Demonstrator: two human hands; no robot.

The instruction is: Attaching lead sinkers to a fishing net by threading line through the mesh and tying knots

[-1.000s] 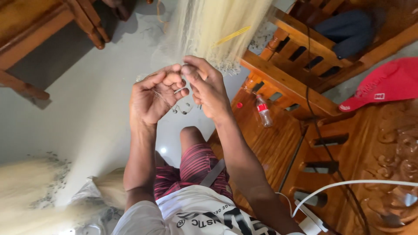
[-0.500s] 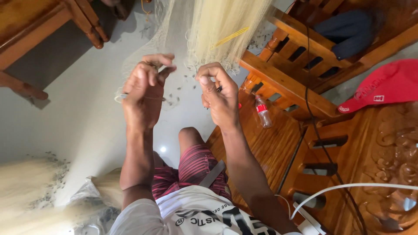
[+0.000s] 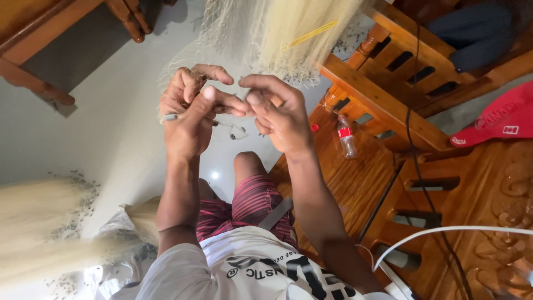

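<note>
Fishing net (image 3: 288,33) hangs in a pale bunched mass just above and beyond both hands, its fine mesh trailing down into the fingers. Judged very light, limp, no stiffness at all; thin slick strands likely to snag and tangle, and easy to tear if yanked. Best held by pinching a single strand or mesh knot between fingertips, close to the work point, not by the bulk.

Left hand (image 3: 191,114) is closed around mesh strands, fingers curled, with a slim netting needle (image 3: 169,118) poking out on its outer side. Right hand (image 3: 280,114) is pinching at a strand, thumb and forefinger tips meeting the left thumb; other fingers loosely bent. Hands touch each other at the fingertips.

A small white weight or float (image 3: 237,133) dangles just below the hands. A yellow stick (image 3: 308,36) lies in the net above the right hand. Plastic bottle (image 3: 346,138) stands right of the right hand on a wooden bench (image 3: 355,189). Red cap (image 3: 499,119) sits far right. More pale net (image 3: 39,233) piles low on the left, below the left forearm. Person's knee in striped shorts (image 3: 250,203) sits beneath the hands.
</note>
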